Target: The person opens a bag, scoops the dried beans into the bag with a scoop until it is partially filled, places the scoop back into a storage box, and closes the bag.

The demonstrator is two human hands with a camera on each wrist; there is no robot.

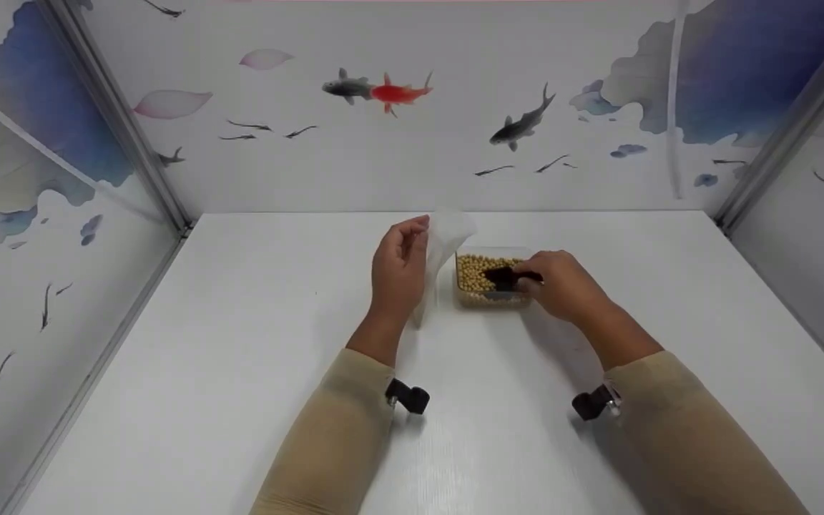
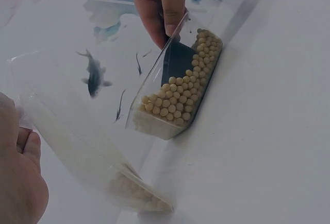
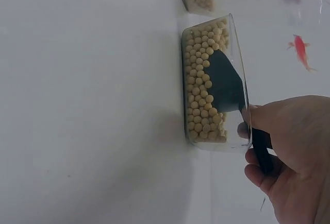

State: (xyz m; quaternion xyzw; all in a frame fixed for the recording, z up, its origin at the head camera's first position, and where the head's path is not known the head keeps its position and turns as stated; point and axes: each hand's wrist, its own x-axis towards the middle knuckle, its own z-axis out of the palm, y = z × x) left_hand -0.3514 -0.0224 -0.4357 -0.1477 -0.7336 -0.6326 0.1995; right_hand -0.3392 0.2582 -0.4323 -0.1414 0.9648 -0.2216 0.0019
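A clear plastic box [image 1: 492, 296] holds many round beige beans [image 3: 198, 87] that look like soybeans. My right hand [image 1: 562, 282] grips the handle of a black scoop [image 3: 224, 82], whose blade is dug into the beans. To the left of the box, my left hand [image 1: 399, 272] pinches the upper edge of a translucent bag [image 1: 444, 239]. In the left wrist view the bag [image 2: 77, 126] hangs upright with its mouth spread, and some beans [image 2: 136, 190] lie in its bottom corner, which touches the table.
The white table [image 1: 254, 400] reaches back to a panel [image 1: 412, 164] printed with fish and leaves. Similar printed panels with metal frame posts [image 1: 115, 114] close off both sides. A small black camera mount [image 1: 408, 397] sits at each sleeve cuff.
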